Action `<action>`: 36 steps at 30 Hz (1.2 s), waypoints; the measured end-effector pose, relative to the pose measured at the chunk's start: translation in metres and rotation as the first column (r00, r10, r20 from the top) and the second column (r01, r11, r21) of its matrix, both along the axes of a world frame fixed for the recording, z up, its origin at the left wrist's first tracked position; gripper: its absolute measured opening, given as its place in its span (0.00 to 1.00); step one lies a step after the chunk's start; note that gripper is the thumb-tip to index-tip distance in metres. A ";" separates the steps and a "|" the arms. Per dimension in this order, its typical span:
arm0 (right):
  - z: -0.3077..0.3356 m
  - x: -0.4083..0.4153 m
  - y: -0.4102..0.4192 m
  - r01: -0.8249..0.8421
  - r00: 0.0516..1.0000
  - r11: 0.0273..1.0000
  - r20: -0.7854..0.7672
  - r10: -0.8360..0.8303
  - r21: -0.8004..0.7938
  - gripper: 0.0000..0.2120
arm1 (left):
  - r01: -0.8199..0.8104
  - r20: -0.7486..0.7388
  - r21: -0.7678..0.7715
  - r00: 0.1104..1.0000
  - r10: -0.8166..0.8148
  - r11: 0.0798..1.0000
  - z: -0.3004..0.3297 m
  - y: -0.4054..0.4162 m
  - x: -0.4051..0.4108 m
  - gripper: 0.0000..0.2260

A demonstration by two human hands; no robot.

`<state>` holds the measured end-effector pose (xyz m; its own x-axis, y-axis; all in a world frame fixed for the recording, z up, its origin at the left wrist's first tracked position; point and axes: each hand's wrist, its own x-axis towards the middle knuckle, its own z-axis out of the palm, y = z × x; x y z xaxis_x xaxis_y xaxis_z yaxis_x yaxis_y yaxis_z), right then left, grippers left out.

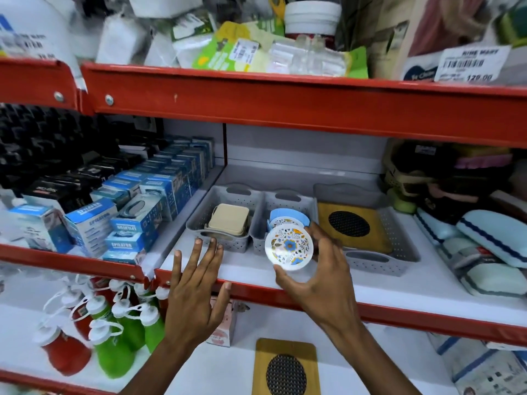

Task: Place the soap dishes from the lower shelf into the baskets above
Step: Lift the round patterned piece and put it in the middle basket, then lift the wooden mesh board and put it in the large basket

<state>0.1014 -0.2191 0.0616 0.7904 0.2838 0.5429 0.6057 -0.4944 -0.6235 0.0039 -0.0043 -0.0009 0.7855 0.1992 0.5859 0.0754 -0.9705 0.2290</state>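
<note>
My right hand [322, 280] grips a round white soap dish with a floral print [288, 248], tilted toward me, just in front of the middle grey basket [285, 201]. That basket holds blue round dishes [289, 216]. The left grey basket [225, 195] holds beige square dishes [228, 219]. A wooden soap dish with a black mesh oval [352, 226] lies in the right grey basket [379, 260]. Another wooden mesh dish [285, 366] lies on the lower shelf. My left hand [196, 286] is open, fingers spread, over the shelf's red front edge.
Blue boxed goods [137, 215] fill the shelf to the left, and pale blue sponges [484, 252] lie at the right. Red and green squeeze bottles [114, 323] stand on the lower shelf at the left. A red upper shelf beam [285, 101] hangs above the baskets.
</note>
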 end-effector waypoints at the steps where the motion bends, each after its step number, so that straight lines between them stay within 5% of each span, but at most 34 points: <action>1: 0.007 0.010 0.001 0.027 1.000 0.999 0.001 -0.027 -0.029 0.45 | 0.003 0.003 0.000 1.000 -0.003 1.000 0.000 0.000 0.000 0.28; 7: 0.038 0.079 0.029 0.120 0.989 0.957 -0.053 -0.139 -0.264 0.39 | 0.017 0.019 -0.019 1.000 -0.017 1.000 -0.005 0.002 0.002 0.28; 16: 0.040 0.098 0.039 0.015 0.988 0.895 -0.128 -0.080 -0.446 0.29 | 0.011 0.027 -0.003 1.000 -0.011 1.000 -0.008 0.006 0.003 0.28; 23: 0.040 0.089 0.028 -0.080 0.977 0.779 -0.204 -0.062 -0.622 0.32 | -0.006 0.014 -0.016 1.000 0.007 1.000 -0.006 0.003 0.002 0.28; 28: 0.017 0.058 -0.010 -0.044 0.989 0.907 0.108 0.097 -0.418 0.36 | -0.042 0.013 -0.013 0.999 0.042 0.999 -0.001 -0.006 -0.004 0.29; 32: -0.023 0.019 -0.044 -0.126 0.888 0.945 0.390 0.243 -0.302 0.29 | 0.060 0.045 -0.047 0.997 -0.058 0.997 -0.015 -0.029 -0.016 0.30; 36: -0.089 -0.006 -0.080 -0.219 0.736 0.876 0.517 0.437 -0.429 0.22 | 0.212 0.132 -0.011 0.969 -0.209 0.977 -0.069 -0.059 -0.036 0.26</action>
<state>0.0958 -0.2992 -0.0273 0.1712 0.7040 0.6893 0.9536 -0.2942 0.0637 -0.0321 -0.0629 -0.0700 0.7292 0.0531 0.6822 -0.1620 -0.9553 0.2475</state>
